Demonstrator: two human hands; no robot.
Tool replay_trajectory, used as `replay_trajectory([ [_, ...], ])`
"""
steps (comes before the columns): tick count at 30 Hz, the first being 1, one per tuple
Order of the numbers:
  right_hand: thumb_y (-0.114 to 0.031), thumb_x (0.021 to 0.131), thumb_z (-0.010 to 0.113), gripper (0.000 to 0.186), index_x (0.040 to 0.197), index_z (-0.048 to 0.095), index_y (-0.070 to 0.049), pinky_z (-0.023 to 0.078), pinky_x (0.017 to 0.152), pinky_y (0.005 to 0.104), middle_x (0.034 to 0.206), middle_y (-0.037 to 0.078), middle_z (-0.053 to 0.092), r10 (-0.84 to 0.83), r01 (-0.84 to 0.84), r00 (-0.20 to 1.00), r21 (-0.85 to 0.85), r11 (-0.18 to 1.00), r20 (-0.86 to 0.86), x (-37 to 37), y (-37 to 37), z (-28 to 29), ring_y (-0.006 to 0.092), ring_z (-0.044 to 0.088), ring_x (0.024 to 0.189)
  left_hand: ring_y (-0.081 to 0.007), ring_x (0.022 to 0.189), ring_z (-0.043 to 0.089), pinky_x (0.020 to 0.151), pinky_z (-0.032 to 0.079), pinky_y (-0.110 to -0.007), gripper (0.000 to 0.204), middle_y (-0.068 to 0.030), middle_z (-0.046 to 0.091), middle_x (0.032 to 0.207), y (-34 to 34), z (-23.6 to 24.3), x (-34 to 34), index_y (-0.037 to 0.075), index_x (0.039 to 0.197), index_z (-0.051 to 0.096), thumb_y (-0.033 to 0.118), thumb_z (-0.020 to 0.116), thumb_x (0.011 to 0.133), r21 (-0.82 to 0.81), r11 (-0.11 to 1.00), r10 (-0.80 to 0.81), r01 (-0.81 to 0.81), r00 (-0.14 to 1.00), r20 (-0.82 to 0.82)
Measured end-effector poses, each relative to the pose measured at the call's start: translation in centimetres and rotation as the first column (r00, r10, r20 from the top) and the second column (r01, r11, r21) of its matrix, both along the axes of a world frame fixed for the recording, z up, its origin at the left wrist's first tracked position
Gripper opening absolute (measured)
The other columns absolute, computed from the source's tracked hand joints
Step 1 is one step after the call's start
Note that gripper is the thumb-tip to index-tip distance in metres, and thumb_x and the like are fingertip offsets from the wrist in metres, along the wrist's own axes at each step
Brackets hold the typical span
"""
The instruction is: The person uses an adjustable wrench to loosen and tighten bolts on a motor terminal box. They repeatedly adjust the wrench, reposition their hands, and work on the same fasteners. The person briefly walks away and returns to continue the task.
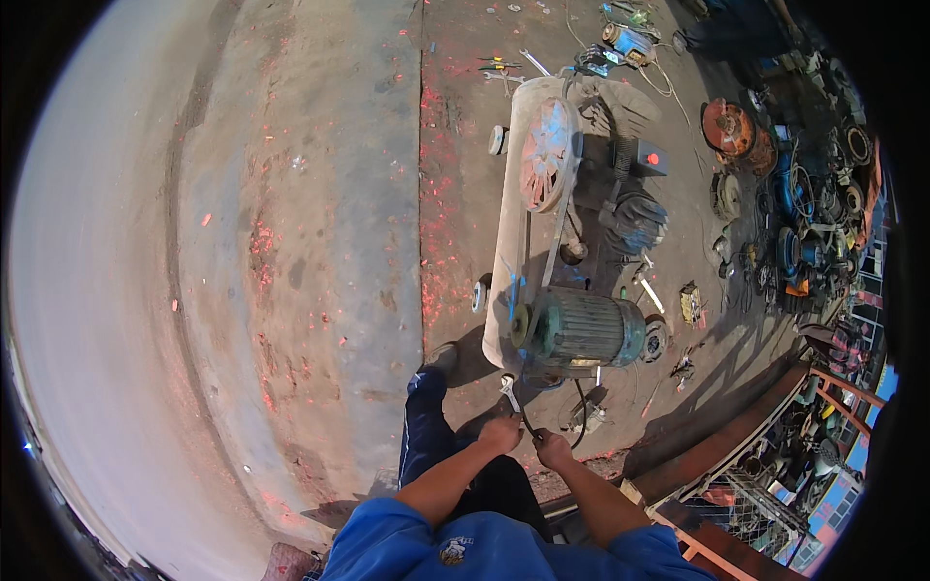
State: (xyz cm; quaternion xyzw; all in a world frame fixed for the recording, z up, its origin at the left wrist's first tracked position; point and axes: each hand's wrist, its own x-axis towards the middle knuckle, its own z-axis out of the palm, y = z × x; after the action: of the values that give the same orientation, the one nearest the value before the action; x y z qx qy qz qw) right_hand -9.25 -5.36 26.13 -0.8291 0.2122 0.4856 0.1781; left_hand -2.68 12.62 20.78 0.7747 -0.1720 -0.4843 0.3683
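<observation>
My left hand (pixel 500 434) is closed round the handle of an adjustable wrench (pixel 510 390), its jaw pointing away from me. Close beside it, my right hand (pixel 553 449) is closed on a black cable (pixel 584 412) that loops up toward the motor. Just beyond my hands is a green ribbed electric motor (pixel 589 327), mounted on an air compressor with a long beige tank (pixel 506 252). A belt (pixel 555 254) runs from the motor's pulley to a large red and blue flywheel (pixel 548 155). The compressor's finned pump head (pixel 636 221) sits to the right of the belt.
Several spanners (pixel 504 76) lie beyond the tank. A blue motor (pixel 630 43) stands at the far end. Rusty orange motor housing (pixel 728 127) and piles of parts (pixel 819 194) fill the right. A metal-framed rack (pixel 736 494) is at the lower right.
</observation>
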Motion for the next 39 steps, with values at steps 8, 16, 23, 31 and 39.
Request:
replay_trajectory([
  [8,-0.027,0.096,0.059,0.025,0.111,0.067,-0.009,0.053,0.076,0.05,0.093,0.021,0.07,-0.156,0.17,0.966,-0.05,0.984,0.207,0.3,-4.1,2.3,0.0408,0.067,0.09,-0.0404,0.1,0.064,0.088,0.053,-0.047,0.035,-0.0228,0.064,0.111,-2.5,-0.1,1.5,0.001,0.115,0.06,0.023,0.066,0.088,-0.015,0.999,-0.028,0.029,0.997,0.068],
  [16,-0.025,0.091,0.061,0.022,0.107,0.068,-0.011,0.049,0.088,0.0485,0.098,0.015,0.069,-0.101,0.151,0.918,-0.103,0.983,0.383,-2.0,-8.9,1.0,0.0352,0.066,0.098,-0.0406,0.105,0.065,0.09,0.052,-0.047,0.044,-0.0231,0.065,0.119,-7.0,1.2,0.7,0.005,0.131,0.058,0.024,0.062,0.092,-0.084,0.994,-0.063,0.076,0.988,0.141],
  [23,-0.014,0.085,0.058,0.023,0.105,0.07,-0.01,0.04,0.107,0.0499,0.12,0.015,0.065,0.123,-0.095,0.937,-0.101,0.99,0.328,2.1,-15.6,5.6,0.0317,0.056,0.122,-0.0389,0.111,0.062,0.093,0.051,-0.046,0.051,-0.0224,0.065,0.12,-7.6,0.0,-4.4,0.006,0.136,0.053,0.029,0.061,0.092,0.07,0.954,-0.298,0.29,0.943,0.15],
  [31,-0.026,0.087,0.066,0.034,0.114,0.062,-0.006,0.044,0.1,0.0518,0.123,0.023,0.056,-0.347,0.565,0.548,-0.031,0.824,0.761,-4.2,-18.5,9.7,0.0401,0.052,0.119,-0.0337,0.116,0.062,0.101,0.046,-0.044,0.062,-0.0201,0.063,0.128,-13.0,7.7,-7.3,0.004,0.138,0.052,0.049,0.056,0.096,0.191,0.981,0.037,-0.003,0.984,-0.177],
  [39,-0.033,0.093,0.059,0.034,0.11,0.063,-0.003,0.045,0.097,0.0524,0.112,0.022,0.061,-0.444,0.587,0.181,0.266,0.765,0.878,-14.9,-14.5,17.1,0.0405,0.055,0.114,-0.0288,0.133,0.048,0.114,0.034,-0.05,0.065,-0.0094,0.053,0.143,-25.6,21.7,-13.6,0.015,0.141,0.05,0.063,0.038,0.1,0.083,0.784,0.169,-0.615,0.083,-0.982],
])
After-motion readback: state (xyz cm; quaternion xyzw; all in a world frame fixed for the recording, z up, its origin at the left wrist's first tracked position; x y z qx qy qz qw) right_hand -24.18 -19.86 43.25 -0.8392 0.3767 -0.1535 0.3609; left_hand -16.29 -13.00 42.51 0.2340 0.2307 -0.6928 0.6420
